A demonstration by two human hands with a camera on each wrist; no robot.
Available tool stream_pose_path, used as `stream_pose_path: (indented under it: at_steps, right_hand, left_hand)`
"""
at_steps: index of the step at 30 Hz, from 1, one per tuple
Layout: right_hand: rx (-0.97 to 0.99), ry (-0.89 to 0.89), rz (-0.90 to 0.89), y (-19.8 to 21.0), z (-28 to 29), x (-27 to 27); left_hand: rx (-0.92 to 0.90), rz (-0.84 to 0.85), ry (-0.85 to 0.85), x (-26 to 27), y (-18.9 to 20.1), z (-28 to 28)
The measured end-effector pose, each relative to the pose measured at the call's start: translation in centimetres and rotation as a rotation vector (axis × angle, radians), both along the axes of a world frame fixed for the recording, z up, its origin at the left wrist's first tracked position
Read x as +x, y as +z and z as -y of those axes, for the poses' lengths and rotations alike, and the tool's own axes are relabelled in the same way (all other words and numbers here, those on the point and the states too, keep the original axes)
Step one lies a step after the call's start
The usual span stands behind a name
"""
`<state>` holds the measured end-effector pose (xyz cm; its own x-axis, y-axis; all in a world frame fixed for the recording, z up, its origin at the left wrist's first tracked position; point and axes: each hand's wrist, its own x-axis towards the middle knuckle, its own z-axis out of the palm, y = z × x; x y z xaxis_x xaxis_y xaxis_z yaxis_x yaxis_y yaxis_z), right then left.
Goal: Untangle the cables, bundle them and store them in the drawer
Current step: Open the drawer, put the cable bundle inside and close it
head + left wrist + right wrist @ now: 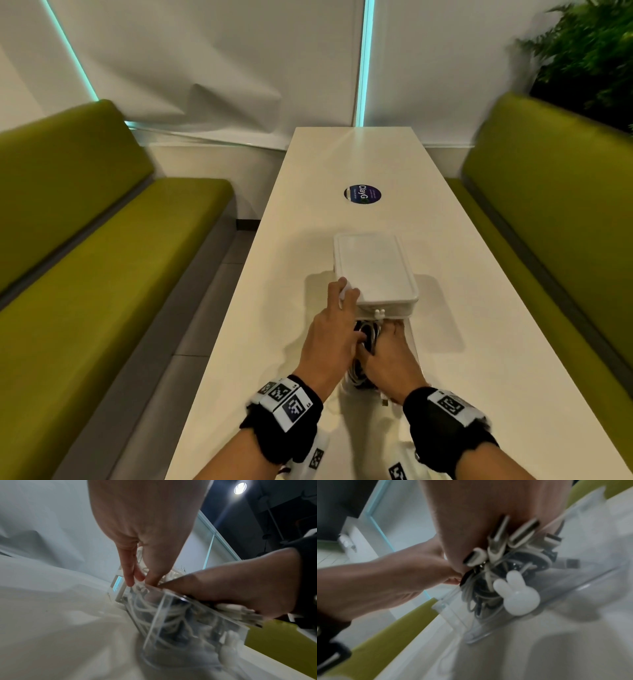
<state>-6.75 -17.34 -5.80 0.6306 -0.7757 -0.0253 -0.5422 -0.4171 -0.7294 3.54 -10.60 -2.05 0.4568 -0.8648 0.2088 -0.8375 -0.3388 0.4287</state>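
Note:
A white drawer box stands on the table, and its clear lower drawer is pulled out toward me. A bundle of white and dark cables lies inside the drawer. My right hand reaches down into it and grips the cable bundle, with its USB plugs against my palm. My left hand rests on the box's near-left corner, and its straight fingers touch the drawer's rim. A white rabbit-shaped knob sits on the drawer's front.
The long white table carries a round dark sticker beyond the box. Green benches run along its left side and right side. A plant stands at the far right, and a white wall closes off the far end.

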Motion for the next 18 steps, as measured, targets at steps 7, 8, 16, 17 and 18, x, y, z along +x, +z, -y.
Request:
stream_pose_path:
  at_steps: [7, 8, 16, 17, 18]
  right_hand:
    - [0.019, -0.107, 0.103, -0.5, -0.4, 0.8]
    - [-0.001, -0.098, 0.082, -0.5, -0.4, 0.6]
    - [-0.206, -0.057, -0.033, 0.3, -2.8, -1.9]
    - [-0.211, -0.051, -0.050, 0.4, -3.1, -2.1]
    - [-0.209, -0.044, -0.071, 0.4, -3.3, -2.2]
  left_hand:
    - [-0.017, 0.052, -0.007, 0.7, 0.0, -0.4]
    - [-0.014, 0.049, 0.002, 0.5, -0.1, -0.4]
    - [-0.031, -0.012, 0.026, -0.2, -0.5, -0.2]
    - [-0.031, -0.011, 0.029, -0.3, -0.5, -0.2]
    - [-0.026, -0.007, 0.031, -0.3, -0.5, -0.2]
